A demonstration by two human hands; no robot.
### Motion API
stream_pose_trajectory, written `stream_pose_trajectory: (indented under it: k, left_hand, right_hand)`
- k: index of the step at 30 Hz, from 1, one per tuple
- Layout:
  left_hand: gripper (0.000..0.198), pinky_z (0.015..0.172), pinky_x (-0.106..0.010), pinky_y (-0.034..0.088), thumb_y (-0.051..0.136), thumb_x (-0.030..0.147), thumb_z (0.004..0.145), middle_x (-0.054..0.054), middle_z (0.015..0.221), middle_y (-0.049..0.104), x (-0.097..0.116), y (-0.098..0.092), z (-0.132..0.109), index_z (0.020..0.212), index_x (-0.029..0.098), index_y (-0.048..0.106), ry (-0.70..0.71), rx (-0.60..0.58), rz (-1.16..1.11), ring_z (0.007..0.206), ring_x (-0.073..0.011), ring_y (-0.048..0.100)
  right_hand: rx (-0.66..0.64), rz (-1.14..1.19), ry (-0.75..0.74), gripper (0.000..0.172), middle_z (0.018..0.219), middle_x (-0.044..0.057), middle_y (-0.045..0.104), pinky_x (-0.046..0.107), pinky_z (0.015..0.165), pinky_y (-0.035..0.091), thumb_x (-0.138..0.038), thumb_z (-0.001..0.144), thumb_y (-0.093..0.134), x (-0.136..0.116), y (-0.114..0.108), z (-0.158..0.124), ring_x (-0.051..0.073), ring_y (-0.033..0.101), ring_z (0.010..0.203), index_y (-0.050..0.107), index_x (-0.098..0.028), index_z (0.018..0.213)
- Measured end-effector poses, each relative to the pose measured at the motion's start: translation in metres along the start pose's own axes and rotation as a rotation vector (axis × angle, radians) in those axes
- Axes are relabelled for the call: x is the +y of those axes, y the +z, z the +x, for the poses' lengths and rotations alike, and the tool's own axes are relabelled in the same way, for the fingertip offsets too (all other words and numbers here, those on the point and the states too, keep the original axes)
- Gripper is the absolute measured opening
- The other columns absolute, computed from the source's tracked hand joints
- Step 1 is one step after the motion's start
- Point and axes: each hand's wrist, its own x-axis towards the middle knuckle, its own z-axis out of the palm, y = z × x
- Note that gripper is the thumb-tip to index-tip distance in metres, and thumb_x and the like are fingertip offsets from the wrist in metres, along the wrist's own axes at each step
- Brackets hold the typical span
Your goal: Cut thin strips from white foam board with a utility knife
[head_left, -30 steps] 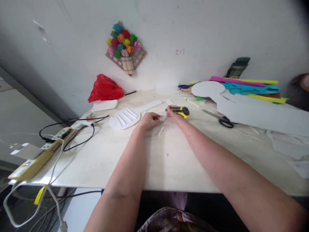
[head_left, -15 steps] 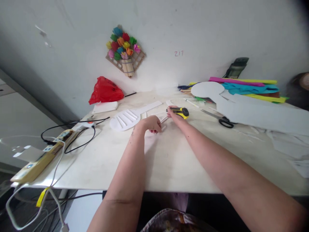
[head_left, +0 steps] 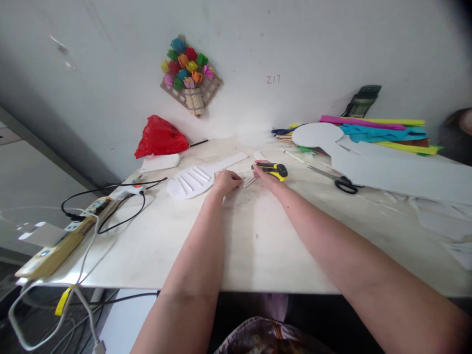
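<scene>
My right hand [head_left: 261,170] is closed around a yellow and black utility knife [head_left: 280,172], its blade end hidden by the fingers. Low on the table, my left hand [head_left: 229,182] has its fingers drawn together; what they hold, if anything, is too small to make out. Small white strips [head_left: 250,182] lie between the two hands, close to the left fingertips. Left of that hand is a white paddle-shaped cutout [head_left: 183,189], its rounded end bearing several raised white strips and its handle [head_left: 234,159] pointing back and right.
Black-handled scissors [head_left: 345,185] lie to the right, near large white sheets [head_left: 400,169] and coloured crepe paper [head_left: 383,133]. A red plastic bag [head_left: 160,138] sits at the back left. A power strip [head_left: 61,241] with cables lines the left edge.
My left hand has moved slightly back and left, and the white strips between the hands show more plainly. My right hand keeps hold of the utility knife in nearly the same place.
</scene>
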Motion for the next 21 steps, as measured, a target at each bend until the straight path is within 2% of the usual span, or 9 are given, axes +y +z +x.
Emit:
stream_pose_trajectory:
  k: [4,7,10,13,17,21]
  left_hand:
    - [0.016,0.055,-0.023,0.043,0.067,0.03,0.068,-0.001,0.063,0.069,0.0,-0.003,0.0,0.078,0.02,0.074,0.008,0.001,0.03,0.061,-0.0153,0.06]
    - [0.025,0.06,-0.023,0.044,0.069,0.038,0.066,-0.001,0.071,0.07,-0.005,-0.01,-0.002,0.084,0.021,0.075,0.032,-0.004,0.053,0.068,-0.0167,0.062]
    - [0.037,0.067,-0.024,0.046,0.074,0.043,0.059,-0.002,0.084,0.071,-0.012,-0.017,-0.006,0.09,0.023,0.075,0.126,-0.044,0.076,0.078,-0.0186,0.061]
    - [0.041,0.077,-0.024,0.046,0.075,0.042,0.06,-0.002,0.094,0.07,-0.014,-0.019,-0.009,0.097,0.024,0.074,0.234,-0.059,0.056,0.088,-0.0186,0.06]
    - [0.04,0.087,-0.026,0.044,0.075,0.04,0.061,-0.002,0.096,0.068,-0.013,-0.016,-0.01,0.099,0.025,0.073,0.309,-0.052,0.069,0.093,-0.0185,0.059]
    - [0.041,0.089,-0.027,0.042,0.076,0.039,0.061,-0.002,0.094,0.067,-0.012,-0.014,-0.009,0.099,0.025,0.073,0.336,-0.056,0.029,0.092,-0.0182,0.06]
  right_hand:
    - [-0.034,-0.006,0.004,0.023,0.068,-0.001,0.06,0.042,0.082,0.053,-0.032,0.078,0.062,0.004,-0.001,0.002,0.014,0.062,0.068,0.061,-0.022,0.098]
    - [-0.04,-0.005,0.005,0.023,0.07,-0.001,0.06,0.041,0.082,0.053,-0.032,0.078,0.062,0.005,-0.001,0.002,0.014,0.062,0.069,0.06,-0.022,0.099]
    - [-0.035,0.002,0.009,0.025,0.072,0.0,0.06,0.04,0.082,0.053,-0.032,0.078,0.063,0.003,-0.001,0.0,0.013,0.061,0.068,0.061,-0.02,0.101]
    - [-0.048,0.002,0.005,0.028,0.073,0.001,0.061,0.039,0.081,0.053,-0.033,0.078,0.063,0.003,-0.001,0.0,0.014,0.062,0.069,0.062,-0.02,0.103]
    - [-0.081,-0.004,-0.022,0.029,0.075,0.001,0.063,0.038,0.081,0.053,-0.033,0.077,0.065,0.01,-0.002,0.004,0.015,0.063,0.071,0.063,-0.021,0.103]
    - [-0.118,0.0,-0.044,0.032,0.076,0.001,0.065,0.038,0.081,0.054,-0.035,0.077,0.064,0.013,-0.002,0.006,0.015,0.064,0.073,0.062,-0.021,0.105]
